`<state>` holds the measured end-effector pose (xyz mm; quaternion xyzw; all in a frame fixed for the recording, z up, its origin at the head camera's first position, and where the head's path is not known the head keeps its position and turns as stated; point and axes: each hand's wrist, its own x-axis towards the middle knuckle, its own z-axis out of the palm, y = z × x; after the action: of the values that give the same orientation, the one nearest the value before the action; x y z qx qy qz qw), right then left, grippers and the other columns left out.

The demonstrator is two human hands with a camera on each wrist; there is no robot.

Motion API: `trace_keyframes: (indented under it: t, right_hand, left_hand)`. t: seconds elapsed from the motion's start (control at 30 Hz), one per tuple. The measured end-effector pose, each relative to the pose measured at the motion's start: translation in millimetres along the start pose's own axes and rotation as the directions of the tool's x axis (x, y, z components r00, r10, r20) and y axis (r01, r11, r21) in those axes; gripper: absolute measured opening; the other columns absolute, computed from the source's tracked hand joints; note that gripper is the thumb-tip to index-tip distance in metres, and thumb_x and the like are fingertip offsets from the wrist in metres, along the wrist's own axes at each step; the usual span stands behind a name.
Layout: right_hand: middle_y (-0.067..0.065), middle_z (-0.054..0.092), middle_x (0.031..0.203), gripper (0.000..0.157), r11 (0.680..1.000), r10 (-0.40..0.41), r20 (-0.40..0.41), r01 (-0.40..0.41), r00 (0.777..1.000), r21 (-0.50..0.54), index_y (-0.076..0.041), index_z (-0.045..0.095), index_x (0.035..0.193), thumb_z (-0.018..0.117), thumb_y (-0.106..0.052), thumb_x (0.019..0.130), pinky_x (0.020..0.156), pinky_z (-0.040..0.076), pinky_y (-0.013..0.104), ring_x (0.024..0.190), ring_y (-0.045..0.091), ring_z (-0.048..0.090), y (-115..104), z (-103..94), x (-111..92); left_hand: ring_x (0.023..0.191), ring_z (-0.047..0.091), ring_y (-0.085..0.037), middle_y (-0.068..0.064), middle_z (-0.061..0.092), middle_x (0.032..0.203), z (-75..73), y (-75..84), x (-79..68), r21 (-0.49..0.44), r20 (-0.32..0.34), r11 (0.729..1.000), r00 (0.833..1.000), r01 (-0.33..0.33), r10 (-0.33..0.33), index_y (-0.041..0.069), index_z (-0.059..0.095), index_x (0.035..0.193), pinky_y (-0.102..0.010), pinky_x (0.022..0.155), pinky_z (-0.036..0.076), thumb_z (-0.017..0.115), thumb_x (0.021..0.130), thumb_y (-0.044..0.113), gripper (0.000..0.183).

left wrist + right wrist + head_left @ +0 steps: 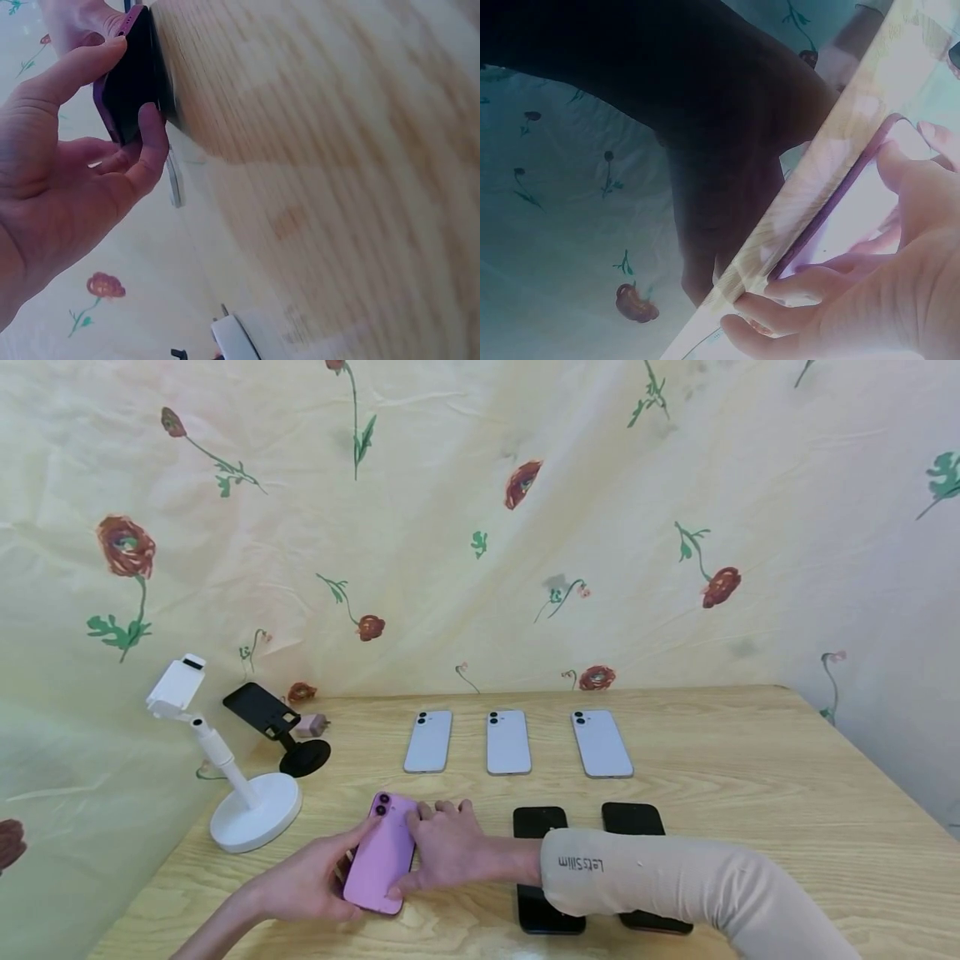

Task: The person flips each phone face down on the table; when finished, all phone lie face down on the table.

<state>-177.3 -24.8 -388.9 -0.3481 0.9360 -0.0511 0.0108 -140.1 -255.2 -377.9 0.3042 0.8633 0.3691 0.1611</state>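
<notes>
A pink-purple smartphone (381,864) is at the front left of the table, its back with two camera lenses facing up. My left hand (315,881) grips its left side, thumb along the edge and fingers curled underneath. In the left wrist view those fingers reach under the dark screen (135,82), and the phone tilts up off the wood. From the other side my right hand (450,847) holds the phone, fingers by the upper right edge and thumb at the lower right corner. The right wrist view shows these fingers along the phone's edge (821,217).
Two black phones (551,910) (633,817) lie partly hidden under my right sleeve (645,870). Three pale phones (429,742) (508,743) (603,745) lie in a row behind. At the left stand a white phone stand (257,810), a black one (306,758) and a pink charger plug (309,725).
</notes>
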Motion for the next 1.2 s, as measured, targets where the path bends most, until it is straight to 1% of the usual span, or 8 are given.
trace_keyframes:
  t: [0.23, 0.4, 0.47, 0.57, 0.67, 0.87, 1.1, 1.2]
  right_hand:
    - [0.013, 0.052, 0.145, 0.099, 1.000, 0.008, 0.024, -0.009, 1.000, 0.014, -0.009, 0.056, 0.142, 0.066, -0.080, 0.074, 0.094, 0.041, 0.059, 0.127, 0.037, 0.050, -0.9, -0.4, 0.0]
    - [0.013, 0.051, 0.146, 0.098, 1.000, 0.011, 0.036, -0.011, 0.999, 0.024, -0.009, 0.056, 0.142, 0.066, -0.079, 0.074, 0.096, 0.040, 0.060, 0.128, 0.037, 0.049, -1.0, -0.9, -0.2]
    - [0.013, 0.050, 0.147, 0.098, 1.000, 0.009, 0.041, -0.010, 0.999, 0.026, -0.009, 0.055, 0.143, 0.066, -0.079, 0.075, 0.097, 0.040, 0.061, 0.129, 0.037, 0.048, -0.9, -0.5, -0.1]
    - [0.014, 0.048, 0.148, 0.098, 0.999, 0.001, 0.048, -0.003, 0.999, 0.032, -0.009, 0.054, 0.144, 0.066, -0.078, 0.076, 0.097, 0.039, 0.062, 0.130, 0.038, 0.047, -0.2, 0.3, 0.5]
    - [0.015, 0.048, 0.149, 0.097, 0.999, -0.008, 0.052, 0.006, 0.999, 0.041, -0.009, 0.054, 0.144, 0.065, -0.078, 0.077, 0.097, 0.039, 0.062, 0.130, 0.039, 0.047, 0.6, 0.9, 1.1]
    - [0.015, 0.048, 0.149, 0.098, 0.999, -0.005, 0.060, 0.002, 0.998, 0.047, -0.009, 0.054, 0.144, 0.066, -0.078, 0.076, 0.098, 0.038, 0.063, 0.131, 0.039, 0.046, 1.1, 0.2, 0.9]
    - [0.014, 0.047, 0.149, 0.099, 1.000, 0.003, 0.062, -0.005, 0.998, 0.031, -0.010, 0.054, 0.145, 0.065, -0.080, 0.075, 0.099, 0.038, 0.063, 0.132, 0.039, 0.045, 1.4, 0.1, 1.0]
    - [0.014, 0.047, 0.149, 0.096, 0.999, -0.020, 0.069, 0.017, 0.997, 0.032, -0.010, 0.055, 0.143, 0.065, -0.079, 0.076, 0.097, 0.040, 0.062, 0.131, 0.038, 0.047, 3.9, -1.3, 0.6]
  left_hand:
    - [0.088, 0.053, -0.010, -0.009, 0.054, 0.113, 0.9, -1.8, 0.9, 0.005, 0.036, 0.998, 0.998, 0.056, -0.056, -0.010, 0.016, 0.155, -0.024, 0.073, 0.046, 0.087, 0.075, 0.017, 0.110]
    - [0.100, 0.054, -0.010, -0.017, 0.054, 0.132, 1.4, -1.7, 2.5, 0.052, 0.045, 0.995, 0.996, 0.081, -0.083, -0.011, 0.019, 0.154, -0.022, 0.084, 0.046, 0.087, 0.075, 0.019, 0.109]
    - [0.102, 0.054, -0.010, -0.016, 0.055, 0.134, 1.6, -1.1, 3.1, 0.072, 0.044, 0.994, 0.995, 0.081, -0.084, -0.011, 0.020, 0.154, -0.023, 0.087, 0.047, 0.087, 0.074, 0.019, 0.108]
    - [0.092, 0.054, -0.007, -0.003, 0.061, 0.110, 1.8, -1.0, 3.6, 0.106, 0.043, 0.991, 0.995, 0.082, -0.087, -0.011, 0.023, 0.153, -0.024, 0.080, 0.047, 0.088, 0.073, 0.019, 0.108]
    - [0.084, 0.052, -0.005, 0.005, 0.056, 0.091, 1.9, -1.7, 4.0, 0.121, 0.042, 0.989, 0.995, 0.086, -0.091, -0.010, 0.023, 0.154, -0.024, 0.073, 0.045, 0.088, 0.073, 0.020, 0.108]
    - [0.083, 0.053, -0.006, 0.006, 0.056, 0.090, 1.9, -2.6, 4.7, 0.118, 0.049, 0.987, 0.992, 0.111, -0.118, -0.010, 0.024, 0.154, -0.023, 0.072, 0.044, 0.087, 0.073, 0.023, 0.107]
    - [0.070, 0.049, -0.005, 0.006, 0.054, 0.079, 3.0, 0.1, 5.0, 0.153, 0.027, 0.980, 0.991, 0.126, -0.131, -0.007, 0.029, 0.153, -0.022, 0.059, 0.040, 0.087, 0.070, 0.022, 0.105]
    - [0.070, 0.049, -0.006, 0.004, 0.054, 0.080, 3.3, 2.2, 4.9, 0.121, 0.040, 0.984, 0.990, 0.132, -0.138, -0.008, 0.028, 0.153, -0.022, 0.059, 0.040, 0.087, 0.071, 0.019, 0.105]
